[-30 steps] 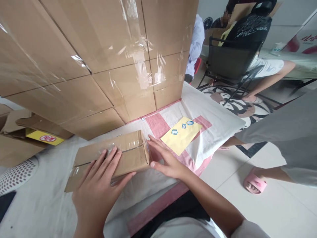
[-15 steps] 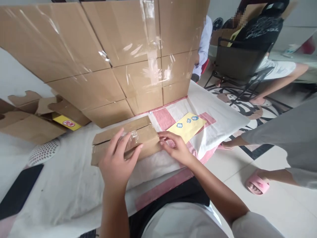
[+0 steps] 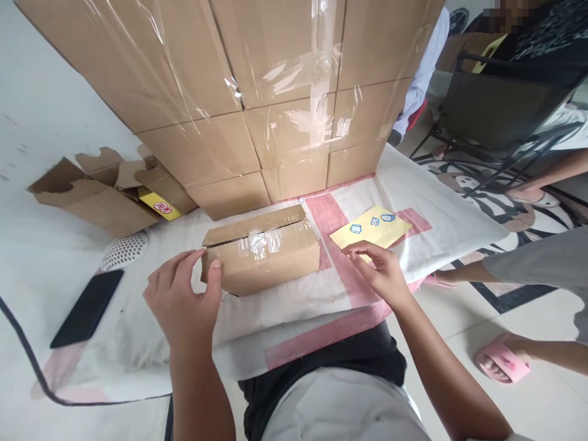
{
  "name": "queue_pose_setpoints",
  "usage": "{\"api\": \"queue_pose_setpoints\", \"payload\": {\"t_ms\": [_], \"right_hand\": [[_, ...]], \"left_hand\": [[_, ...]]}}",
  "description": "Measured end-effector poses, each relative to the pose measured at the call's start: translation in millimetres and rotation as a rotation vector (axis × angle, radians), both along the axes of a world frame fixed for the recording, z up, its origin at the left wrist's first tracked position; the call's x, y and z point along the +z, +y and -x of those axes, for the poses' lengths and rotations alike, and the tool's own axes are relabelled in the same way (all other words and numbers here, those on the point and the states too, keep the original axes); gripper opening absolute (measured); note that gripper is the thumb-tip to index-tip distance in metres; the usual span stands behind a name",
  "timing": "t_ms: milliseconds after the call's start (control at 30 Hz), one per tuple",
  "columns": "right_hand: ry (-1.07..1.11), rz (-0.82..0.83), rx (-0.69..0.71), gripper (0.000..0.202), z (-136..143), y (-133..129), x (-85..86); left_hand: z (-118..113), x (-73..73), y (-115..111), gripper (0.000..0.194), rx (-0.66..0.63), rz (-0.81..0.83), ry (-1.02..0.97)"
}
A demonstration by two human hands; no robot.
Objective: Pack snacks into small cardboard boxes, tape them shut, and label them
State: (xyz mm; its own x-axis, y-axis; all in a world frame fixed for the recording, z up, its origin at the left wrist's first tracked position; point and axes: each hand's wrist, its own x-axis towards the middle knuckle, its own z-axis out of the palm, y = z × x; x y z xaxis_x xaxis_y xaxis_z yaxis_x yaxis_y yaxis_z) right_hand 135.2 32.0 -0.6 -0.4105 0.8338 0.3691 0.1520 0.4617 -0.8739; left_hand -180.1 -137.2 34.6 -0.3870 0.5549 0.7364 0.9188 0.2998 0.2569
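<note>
A small cardboard box (image 3: 271,260) lies on the cloth in front of me, with clear tape (image 3: 264,244) across the middle of its top seam. At its left end is my left hand (image 3: 188,294), thumb and fingers apart, the thumb overlapping the box's corner; whether it presses on the card I cannot tell. My right hand (image 3: 379,269) hovers to the right of the box, clear of it, with loosely curled fingers and nothing visible in them. It partly covers the near edge of a yellow sheet (image 3: 376,229) with blue drawings.
Behind the box rises a stack of taped cartons (image 3: 294,128). Open cardboard boxes (image 3: 98,199), a white perforated object (image 3: 125,250) and a black phone-like slab (image 3: 87,309) lie left. A person in pink slippers (image 3: 503,361) stands right; others sit beyond, one on a chair (image 3: 500,101).
My left hand has moved from the box's top to its left end, uncovering the tape. My right hand has come away from the box's right end. The view has shifted left.
</note>
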Motion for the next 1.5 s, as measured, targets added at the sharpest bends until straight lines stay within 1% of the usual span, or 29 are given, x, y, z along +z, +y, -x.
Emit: {"api": "queue_pose_setpoints", "payload": {"t_ms": [67,167,267,367,433,500,600,667,767,833,867,933,1033,1100,1200,1300,1433,1500], "right_hand": [[0.028,-0.039,0.049,0.013,14,3,5.1],[0.083,-0.091,0.103,0.017,35,9,14.5],[0.125,-0.136,0.15,0.021,52,15,23.6],[0.109,-0.174,0.186,0.024,63,20,31.3],[0.081,-0.201,0.188,0.023,70,22,37.3],[0.046,-0.256,0.16,0.021,75,23,46.2],[-0.073,-0.443,0.134,0.017,84,22,67.7],[-0.222,-0.569,0.171,0.016,92,21,85.9],[-0.495,-0.638,0.259,0.011,108,19,109.4],[-0.603,-0.637,0.299,0.009,119,18,117.8],[-0.624,-0.633,0.305,0.009,124,18,119.5],[-0.637,-0.627,0.303,0.01,131,19,119.5],[-0.668,-0.599,0.314,0.012,135,23,116.1],[-0.701,-0.575,0.351,0.016,134,24,114.7],[-0.739,-0.551,0.437,0.019,132,26,114.9],[-0.771,-0.559,0.479,0.016,133,27,117.3],[-0.826,-0.65,0.558,0.017,137,28,120.3],[-0.884,-0.711,0.569,0.019,141,28,120.5]], "left_hand": [[4,1.1,2,0.031,-0.019,0.062,-0.044],[6,4.4,6,0.034,-0.049,0.09,-0.06],[8,5.7,5,0.037,-0.105,0.081,-0.059],[12,3.0,3,0.038,-0.165,0.06,-0.043],[14,0.1,1,0.039,-0.19,0.033,-0.035],[15,-2.3,1,0.04,-0.204,0.005,-0.032],[15,-4.3,2,0.04,-0.215,0.008,-0.028],[15,-4.6,3,0.039,-0.214,0.016,-0.014],[14,-2.5,6,0.039,-0.178,0.011,0.053],[13,2.6,12,0.037,-0.164,0.017,0.105],[11,6.7,16,0.035,-0.176,0.027,0.125],[8,17.3,26,0.031,-0.254,0.073,0.148],[3,33.7,43,0.03,-0.404,0.22,0.136],[1,40.2,50,0.033,-0.452,0.324,0.096],[1,40.7,52,0.034,-0.47,0.393,0.032],[1,35.9,48,0.033,-0.464,0.387,0.014],[-1,32.6,45,0.033,-0.445,0.376,0.012],[-1,32.5,44,0.033,-0.444,0.377,0.016]]}}
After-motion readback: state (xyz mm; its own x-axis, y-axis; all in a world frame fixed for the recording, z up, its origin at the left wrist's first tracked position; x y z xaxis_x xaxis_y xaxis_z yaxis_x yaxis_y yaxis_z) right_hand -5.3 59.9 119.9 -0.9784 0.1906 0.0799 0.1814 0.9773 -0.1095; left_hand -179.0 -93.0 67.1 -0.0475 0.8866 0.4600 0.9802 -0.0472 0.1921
